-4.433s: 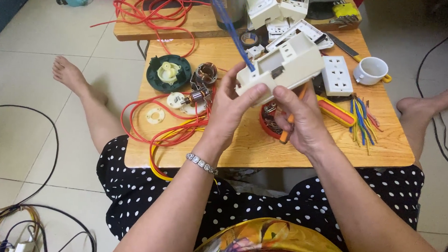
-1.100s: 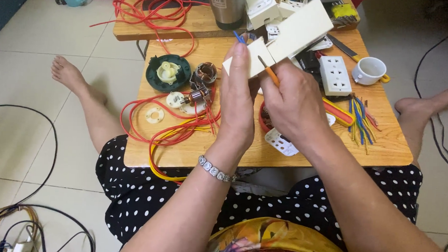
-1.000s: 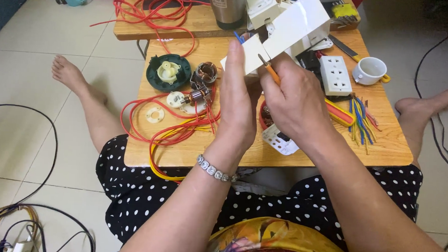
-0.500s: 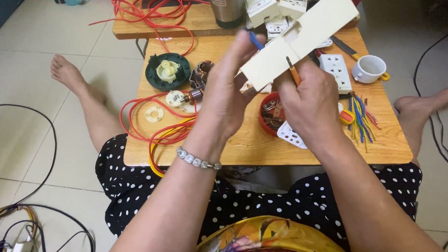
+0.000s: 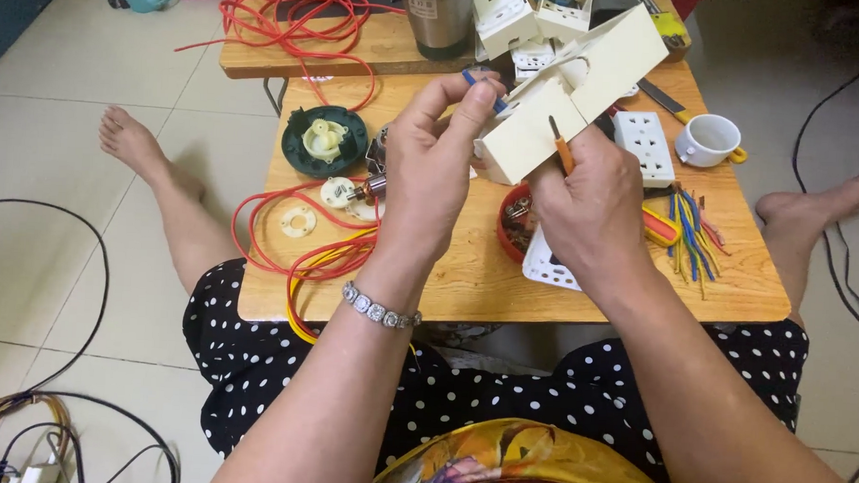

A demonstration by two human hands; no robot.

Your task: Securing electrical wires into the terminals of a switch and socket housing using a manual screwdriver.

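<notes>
A cream plastic socket box (image 5: 578, 90) is held tilted above the wooden table (image 5: 466, 271), its long side rising to the right. My left hand (image 5: 437, 166) pinches a blue wire (image 5: 478, 84) at the box's lower left end. My right hand (image 5: 593, 204) grips the box from below along with a small orange-handled screwdriver (image 5: 559, 146), whose shaft points up against the box's side.
Under my hands sit a red bowl of screws (image 5: 513, 225) and a white socket plate (image 5: 548, 265). A white multi-socket plate (image 5: 644, 144), a white cup (image 5: 707, 139) and coloured wire pieces (image 5: 691, 241) lie right. Red cable (image 5: 305, 251), a green round part (image 5: 324, 141) and a metal flask (image 5: 439, 18) lie left and behind.
The box has been lifted off the table and turned on its edge, tilting up to the right. My left hand moved from the box's top to the blue wire at its end.
</notes>
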